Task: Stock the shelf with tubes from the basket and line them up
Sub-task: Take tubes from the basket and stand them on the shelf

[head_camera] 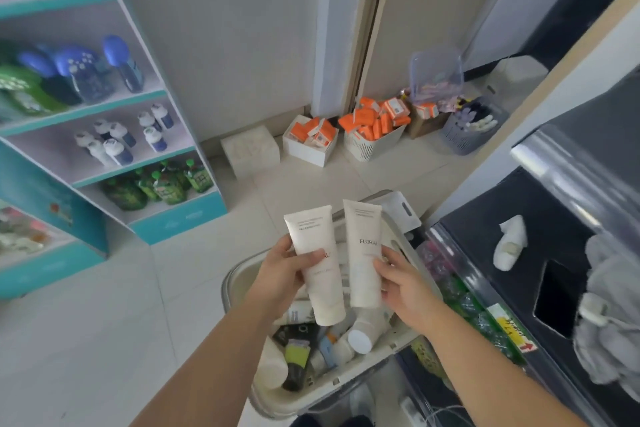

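- Left hand [282, 270] grips a white tube [317, 253], thumb hiding part of its print.
- Right hand [403, 284] pinches a second white tube [363, 253] just beside it; both upright, crimped ends up, over the basket [231, 282].
- Other tubes [360, 340] lie jumbled inside, labels unreadable.
- Shelf [176, 218] stands well left; bare floor [104, 322] between.

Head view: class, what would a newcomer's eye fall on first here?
At the centre, the left hand grips the left tube and the right hand the right tube, both cream, held up over the basket of mixed tubes. Next come the bright orange boxes heaped by the far wall, and the teal shelf at left.
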A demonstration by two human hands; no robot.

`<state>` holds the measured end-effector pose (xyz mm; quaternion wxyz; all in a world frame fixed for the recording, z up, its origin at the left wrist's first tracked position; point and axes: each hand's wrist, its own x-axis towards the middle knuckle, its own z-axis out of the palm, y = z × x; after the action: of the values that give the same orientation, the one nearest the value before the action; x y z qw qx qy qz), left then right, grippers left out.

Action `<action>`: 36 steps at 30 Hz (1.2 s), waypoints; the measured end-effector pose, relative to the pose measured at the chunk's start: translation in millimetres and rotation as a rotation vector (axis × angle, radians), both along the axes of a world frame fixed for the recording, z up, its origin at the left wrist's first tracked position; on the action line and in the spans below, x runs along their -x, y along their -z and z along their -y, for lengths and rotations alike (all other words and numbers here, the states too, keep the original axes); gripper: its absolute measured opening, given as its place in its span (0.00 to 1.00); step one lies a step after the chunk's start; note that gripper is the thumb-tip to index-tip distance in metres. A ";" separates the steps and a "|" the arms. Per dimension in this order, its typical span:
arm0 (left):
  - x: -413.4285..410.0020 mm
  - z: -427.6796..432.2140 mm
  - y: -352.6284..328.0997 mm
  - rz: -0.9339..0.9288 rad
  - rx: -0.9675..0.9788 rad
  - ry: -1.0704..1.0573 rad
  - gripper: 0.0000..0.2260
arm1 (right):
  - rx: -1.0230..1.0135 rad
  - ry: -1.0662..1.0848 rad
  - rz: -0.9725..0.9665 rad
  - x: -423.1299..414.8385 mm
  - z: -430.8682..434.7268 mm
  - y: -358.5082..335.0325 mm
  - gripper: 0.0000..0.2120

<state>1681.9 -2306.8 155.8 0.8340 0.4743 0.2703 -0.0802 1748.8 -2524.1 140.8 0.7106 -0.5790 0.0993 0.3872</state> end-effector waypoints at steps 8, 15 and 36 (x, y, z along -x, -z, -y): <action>-43.5 41.9 -75.5 0.200 -0.003 0.329 0.29 | 0.070 0.080 0.312 9.7 54.4 -96.4 0.24; -78.0 119.0 -162.4 0.424 -0.012 0.444 0.29 | 0.043 0.304 0.512 29.1 120.0 -177.8 0.24; -123.6 368.0 -254.3 0.839 -0.143 0.681 0.24 | 0.439 0.727 0.895 35.5 312.5 -263.7 0.21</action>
<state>1805.5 -2674.8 410.1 0.7629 0.5817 -0.2497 -0.1313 1713.2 -2836.7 404.5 0.6342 -0.7471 0.0599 -0.1897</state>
